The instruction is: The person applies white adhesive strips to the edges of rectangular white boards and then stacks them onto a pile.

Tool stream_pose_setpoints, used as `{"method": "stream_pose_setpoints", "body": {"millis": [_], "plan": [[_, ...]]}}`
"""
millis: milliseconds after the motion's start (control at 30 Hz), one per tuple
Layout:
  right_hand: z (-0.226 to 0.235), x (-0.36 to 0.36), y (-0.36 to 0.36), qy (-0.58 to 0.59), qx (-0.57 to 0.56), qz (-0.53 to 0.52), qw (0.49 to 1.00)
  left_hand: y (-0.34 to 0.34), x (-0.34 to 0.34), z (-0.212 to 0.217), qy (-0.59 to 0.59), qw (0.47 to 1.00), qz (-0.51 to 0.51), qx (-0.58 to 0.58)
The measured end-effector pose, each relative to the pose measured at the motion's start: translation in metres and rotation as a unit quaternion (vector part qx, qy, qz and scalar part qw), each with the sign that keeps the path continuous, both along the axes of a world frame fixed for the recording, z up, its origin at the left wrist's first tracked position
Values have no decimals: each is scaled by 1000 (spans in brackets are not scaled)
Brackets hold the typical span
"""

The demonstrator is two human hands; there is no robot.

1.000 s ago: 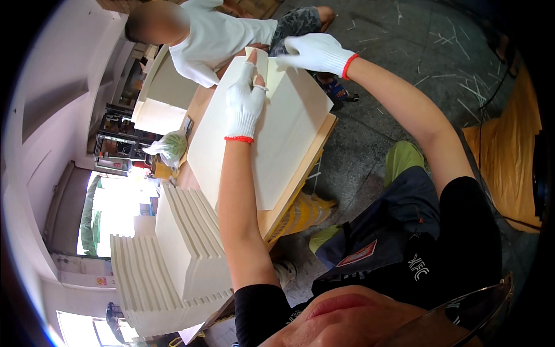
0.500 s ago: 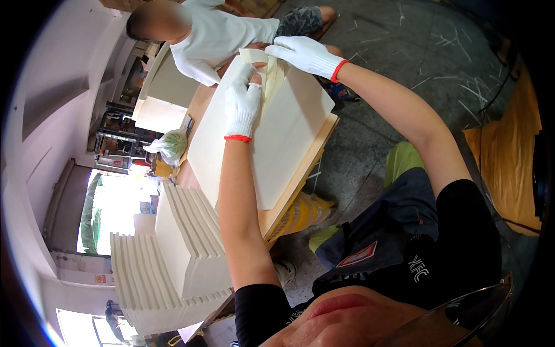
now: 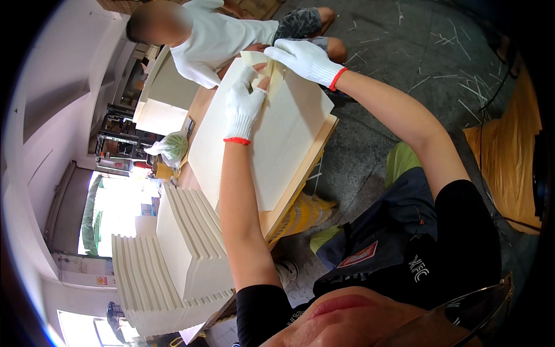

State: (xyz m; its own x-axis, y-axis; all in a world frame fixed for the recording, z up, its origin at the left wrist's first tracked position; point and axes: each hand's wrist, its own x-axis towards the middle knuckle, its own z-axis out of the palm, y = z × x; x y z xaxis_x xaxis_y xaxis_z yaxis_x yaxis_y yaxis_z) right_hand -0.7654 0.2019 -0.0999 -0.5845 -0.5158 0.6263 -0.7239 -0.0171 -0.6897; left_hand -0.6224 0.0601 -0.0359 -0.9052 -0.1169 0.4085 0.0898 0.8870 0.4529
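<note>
A large white panel (image 3: 283,147) lies on the wooden table. A pale cream strip (image 3: 278,75) is bent into a loop at the panel's far end. My left hand (image 3: 241,110), in a white glove with a red cuff and bare fingertips, rests over the panel, thumb and forefinger closing on the strip's left side. On the other side my right hand (image 3: 306,61), gloved the same way, has its fingertips against the strip's far end, fingers together. Its grip is partly hidden by the strip and the glove.
A person in a white shirt (image 3: 225,40) sits beyond the table. Stacked white panels (image 3: 167,272) stand at the near left. Behind the table edge are a plastic bag with something round and green (image 3: 172,146) and another panel stack (image 3: 167,92). Thin offcuts (image 3: 477,87) litter the floor.
My left thumb has spread slightly from the forefinger, and the strip has shifted a little under both hands. My right hand has moved slightly downward and left. The panel stays put.
</note>
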Motion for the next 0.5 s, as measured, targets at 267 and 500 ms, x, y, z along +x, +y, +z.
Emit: {"method": "stream_pose_setpoints", "body": {"millis": [267,500], "plan": [[-5,-3,-6,22,-26,-20,999,9,1,4,-16,998,45,-46],[-4,-4,-8,7,-14,-14,1000,-2,-2,-3,30,993,12,-115]]}}
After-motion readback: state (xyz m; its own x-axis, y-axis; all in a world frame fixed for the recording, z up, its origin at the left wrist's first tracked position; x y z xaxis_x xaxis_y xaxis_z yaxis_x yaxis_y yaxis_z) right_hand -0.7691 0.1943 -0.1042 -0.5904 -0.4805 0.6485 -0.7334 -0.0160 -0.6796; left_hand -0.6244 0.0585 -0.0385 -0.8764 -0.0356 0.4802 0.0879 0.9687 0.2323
